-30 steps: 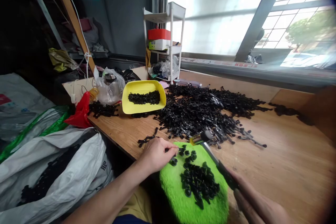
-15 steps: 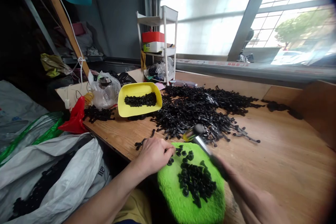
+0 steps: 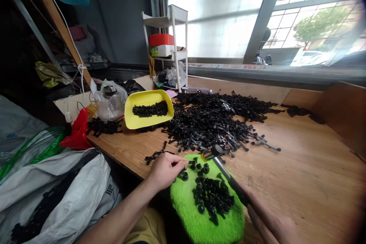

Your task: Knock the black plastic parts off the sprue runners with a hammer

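My left hand (image 3: 167,169) is closed in a pinch on a small black part at the upper left edge of a bright green fluffy pad (image 3: 185,213). My right hand (image 3: 265,213), at the lower right, is wrapped round the dark handle of a hammer (image 3: 227,173). The hammer's head, with a yellow end and a black end, is over the pad's top edge, to the right of my left fingers. Several black round-headed parts (image 3: 214,198) lie heaped on the pad. A black strip piece (image 3: 156,156) rests on the table beside my left hand.
A large pile of black strip pieces (image 3: 206,126) covers the middle of the wooden table (image 3: 300,167). Left of it is a yellow tray (image 3: 133,122) holding small black parts. A white shelf (image 3: 173,42) stands behind, and a white sack (image 3: 77,206) is at the lower left.
The view has shifted slightly. The hammer and my right hand, blurred before, are now sharper, with the hammer head slightly lower. My left hand keeps its pinch at the pad's edge.
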A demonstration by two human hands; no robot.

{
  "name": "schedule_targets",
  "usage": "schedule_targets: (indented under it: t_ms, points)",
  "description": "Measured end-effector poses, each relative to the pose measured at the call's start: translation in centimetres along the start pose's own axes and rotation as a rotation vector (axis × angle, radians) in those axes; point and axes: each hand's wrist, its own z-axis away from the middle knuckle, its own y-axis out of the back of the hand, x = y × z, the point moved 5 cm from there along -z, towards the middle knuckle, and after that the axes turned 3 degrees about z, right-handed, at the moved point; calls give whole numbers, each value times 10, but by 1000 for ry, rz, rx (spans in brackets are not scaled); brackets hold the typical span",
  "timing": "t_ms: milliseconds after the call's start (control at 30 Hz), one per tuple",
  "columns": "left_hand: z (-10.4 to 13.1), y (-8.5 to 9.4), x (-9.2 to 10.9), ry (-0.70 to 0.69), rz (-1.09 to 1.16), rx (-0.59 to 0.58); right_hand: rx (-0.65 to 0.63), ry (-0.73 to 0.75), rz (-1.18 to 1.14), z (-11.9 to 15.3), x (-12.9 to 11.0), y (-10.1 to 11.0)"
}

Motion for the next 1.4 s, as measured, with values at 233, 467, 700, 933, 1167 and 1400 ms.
schedule_targets:
  t_ms: [233,467,700,933,1167,1400]
  points:
    - [0,0,1,-31,-70,12,-132,-28,-46,-1,2,-5]
    - [4,4,14,-52,-231,38,-45,77,138,-11,-14,7]
    - [4,10,28,-83,-392,-4,-134,63,302,-9,-2,-9]
    - [3,10,30,-114,-461,-19,-218,2,303,-9,-8,-10]
    - [3,10,28,-136,-499,-17,-247,14,474,-10,-2,-19]
    - [5,9,24,-164,-459,-19,-75,-6,359,-11,-13,-1]
